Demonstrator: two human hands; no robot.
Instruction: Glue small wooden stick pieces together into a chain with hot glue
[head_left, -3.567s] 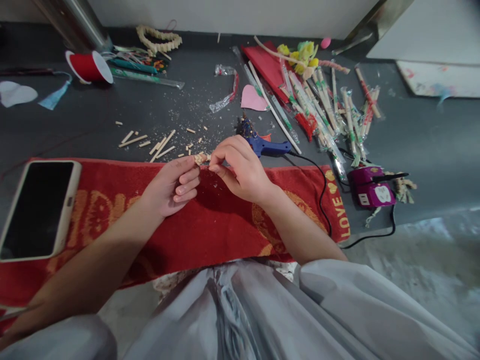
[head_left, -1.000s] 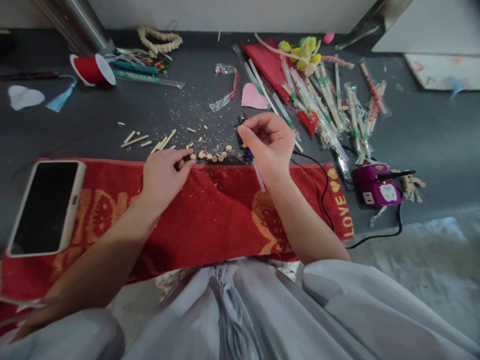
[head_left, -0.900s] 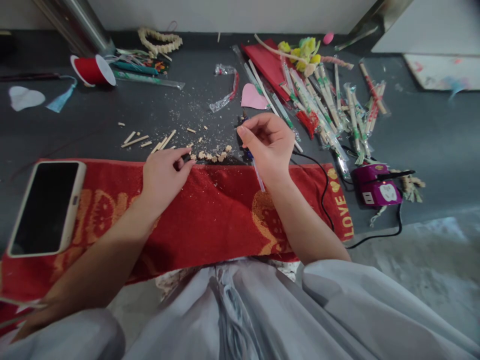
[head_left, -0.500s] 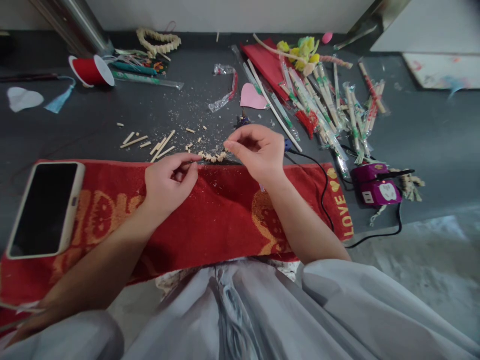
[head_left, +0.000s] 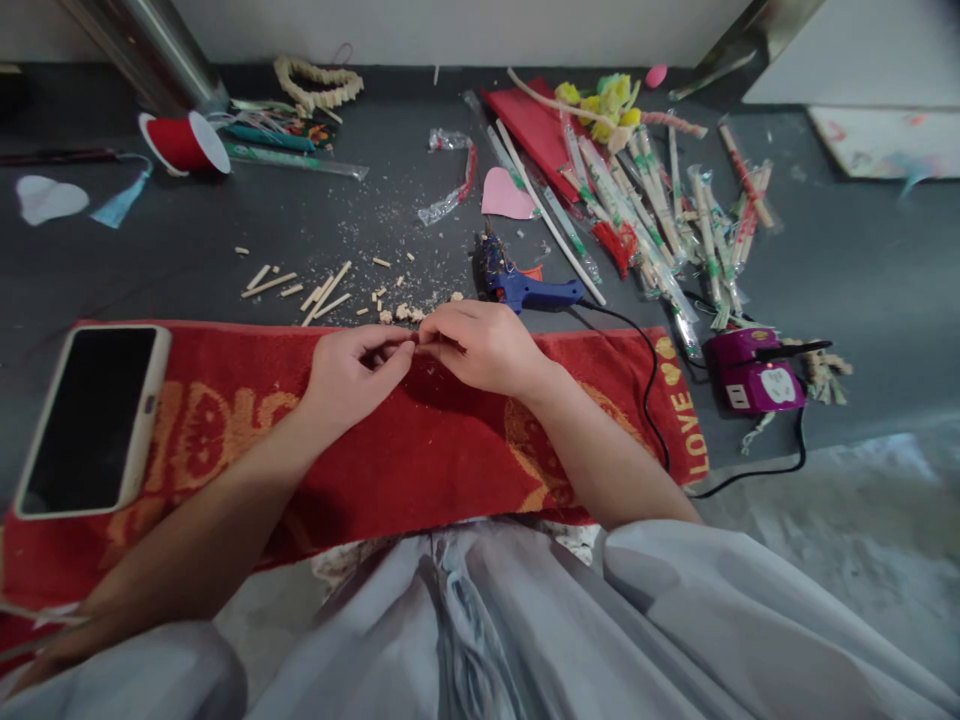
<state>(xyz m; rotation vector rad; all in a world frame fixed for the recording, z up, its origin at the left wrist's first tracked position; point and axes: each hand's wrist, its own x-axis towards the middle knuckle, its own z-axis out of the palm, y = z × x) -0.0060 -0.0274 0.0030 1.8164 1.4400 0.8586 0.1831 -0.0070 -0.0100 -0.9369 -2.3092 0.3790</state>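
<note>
My left hand [head_left: 358, 372] is closed in a pinch over the red towel [head_left: 420, 450]. Against its fingertips, my right hand [head_left: 480, 345] pinches too; whatever lies between them is too small and hidden to make out. Just beyond the fingers, a short row of small pale wooden pieces [head_left: 405, 313] rests at the towel's far edge, partly covered by my right hand. Thin wooden sticks [head_left: 326, 290] lie cut to different lengths beyond my left hand. A blue glue gun [head_left: 536, 290] lies on its side beyond my right hand.
A phone [head_left: 94, 420] lies on the towel at left. The glue gun's black cable [head_left: 645, 370] runs to a purple power block [head_left: 752, 370] at right. Wrapped stick bundles [head_left: 637, 210], a red thread spool [head_left: 184, 143] and a pale wooden ring [head_left: 319, 85] sit farther back.
My right hand has moved down and left to meet my left hand, uncovering the glue gun. My left hand has shifted slightly right. The wooden row is now more hidden.
</note>
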